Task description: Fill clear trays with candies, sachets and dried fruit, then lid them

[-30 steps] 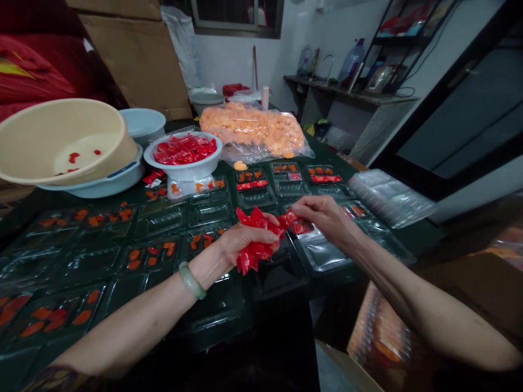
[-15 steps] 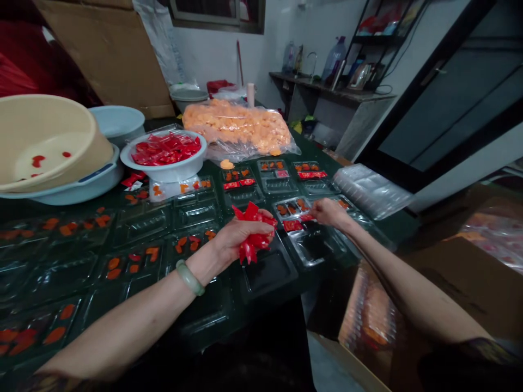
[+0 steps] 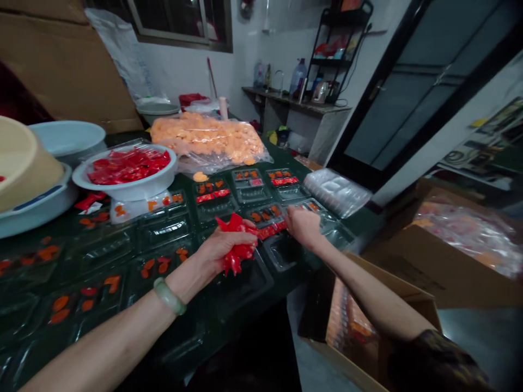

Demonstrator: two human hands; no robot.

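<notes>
Red sachets (image 3: 233, 262) bunched in left hand (image 3: 216, 253), strip (image 3: 268, 232) reaching right hand (image 3: 303, 226)

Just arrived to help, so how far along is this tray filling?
Done: the far trays hold orange pieces and red sachets. In hand: the left hand grips a bunch of red sachets, whose strip runs to the right hand over a tray of orange pieces. Left: the nearer tray shows orange pieces without sachets, the middle tray looks empty, and the white bowl is full of sachets.

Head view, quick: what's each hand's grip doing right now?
Left hand: closed, holding a bunch of red sachets.
Right hand: on the sachet strip, grip unclear.
</notes>
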